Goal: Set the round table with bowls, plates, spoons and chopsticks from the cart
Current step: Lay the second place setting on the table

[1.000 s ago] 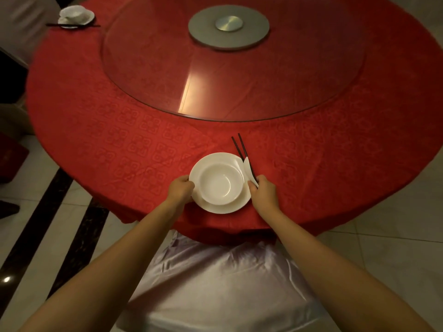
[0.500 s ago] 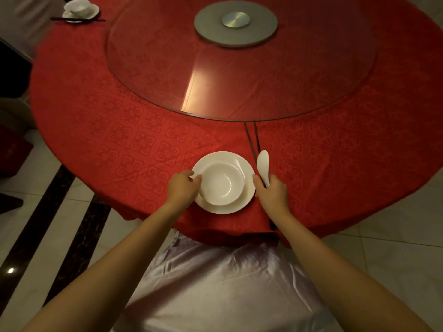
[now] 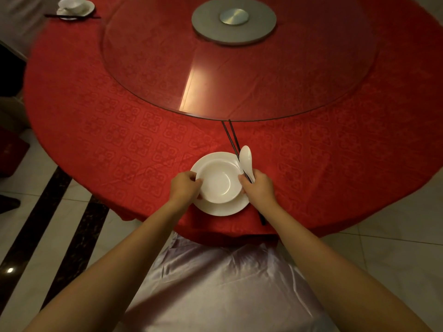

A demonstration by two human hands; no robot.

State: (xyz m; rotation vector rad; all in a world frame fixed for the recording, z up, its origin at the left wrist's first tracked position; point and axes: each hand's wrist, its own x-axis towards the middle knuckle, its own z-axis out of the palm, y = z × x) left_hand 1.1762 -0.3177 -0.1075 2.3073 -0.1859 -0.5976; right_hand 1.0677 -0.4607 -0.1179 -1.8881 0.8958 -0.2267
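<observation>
A white bowl (image 3: 217, 182) sits in a white plate (image 3: 224, 210) near the front edge of the round table (image 3: 100, 130) with its red cloth. My left hand (image 3: 184, 188) grips the bowl's left rim. My right hand (image 3: 260, 189) holds a white spoon (image 3: 246, 157) and a pair of dark chopsticks (image 3: 231, 136) together just right of the plate, its thumb against the bowl's right rim. The chopstick tips reach the edge of the glass turntable (image 3: 239, 75). Their back ends stick out behind my right wrist.
A second place setting (image 3: 75, 7) with bowl, plate and chopsticks lies at the far left. A grey metal hub (image 3: 233, 20) sits mid-turntable. A chair with a white satin cover (image 3: 227, 283) stands between me and the table. Tiled floor lies on both sides.
My right hand swung the spoon and chopsticks off the plate's rim to its right side, tips pointing further toward the turntable. Both hands closed in on the bowl.
</observation>
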